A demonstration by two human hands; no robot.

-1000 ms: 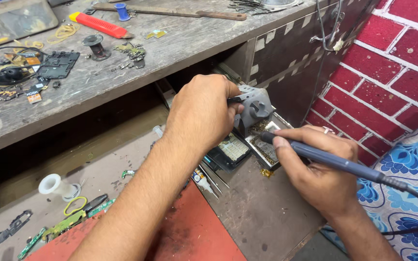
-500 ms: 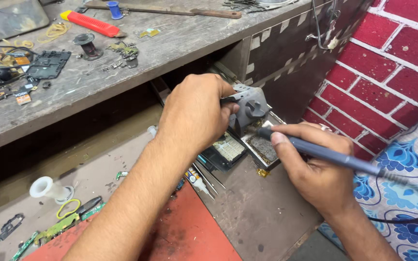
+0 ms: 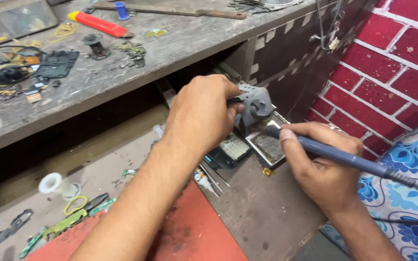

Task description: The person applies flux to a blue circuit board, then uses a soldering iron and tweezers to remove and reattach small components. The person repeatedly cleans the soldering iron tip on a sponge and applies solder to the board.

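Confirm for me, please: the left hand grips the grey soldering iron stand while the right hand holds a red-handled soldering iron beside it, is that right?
Not quite: the handle is blue-grey, not red. The head view shows the right hand holding a blue-grey soldering iron with a dark cable trailing off. The rest stands: the left hand grips the grey stand beside it. The only red-handled tool lies on the upper shelf.

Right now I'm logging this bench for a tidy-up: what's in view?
Soldering iron: one, blue-grey handle, right hand.
Grey block: one, under left-hand fingers.
Metal tray: one, below the block.
Small circuit board: one, beside the tray.
Red-handled tool: one, upper shelf.
White spool: one, lower surface, left.
Red mat: one, bottom centre.
Brick wall: red, right.
Left hand: gripping the block.
Right hand: holding the iron.
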